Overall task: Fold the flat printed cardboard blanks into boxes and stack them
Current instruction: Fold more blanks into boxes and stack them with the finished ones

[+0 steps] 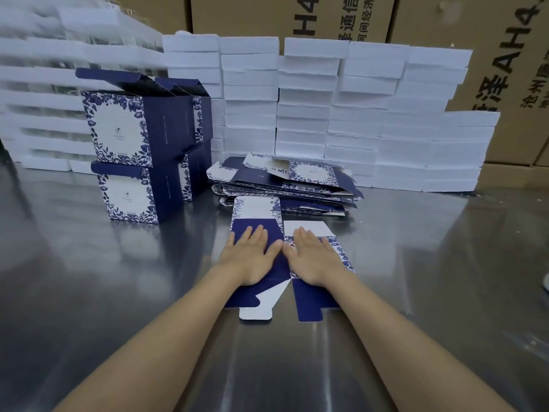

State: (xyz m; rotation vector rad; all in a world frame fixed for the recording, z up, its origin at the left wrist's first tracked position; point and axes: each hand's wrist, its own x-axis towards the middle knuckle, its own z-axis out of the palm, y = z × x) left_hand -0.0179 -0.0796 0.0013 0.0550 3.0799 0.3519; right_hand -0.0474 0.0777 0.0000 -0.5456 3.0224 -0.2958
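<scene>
A flat blue-and-white printed cardboard blank (255, 212) lies on the steel table in front of me. My left hand (251, 254) presses flat on its dark blue panel, fingers straight. My right hand (315, 257) presses flat on the floral panel beside it, thumbs nearly touching. Behind the blank lies a pile of several flat blanks (297, 182). To the left stand folded boxes (133, 162), stacked two high, with their top flaps open.
The shiny steel table (416, 263) stretches to both sides. White foam blocks (356, 114) are stacked in a wall along the back. Brown shipping cartons (505, 69) rise behind them.
</scene>
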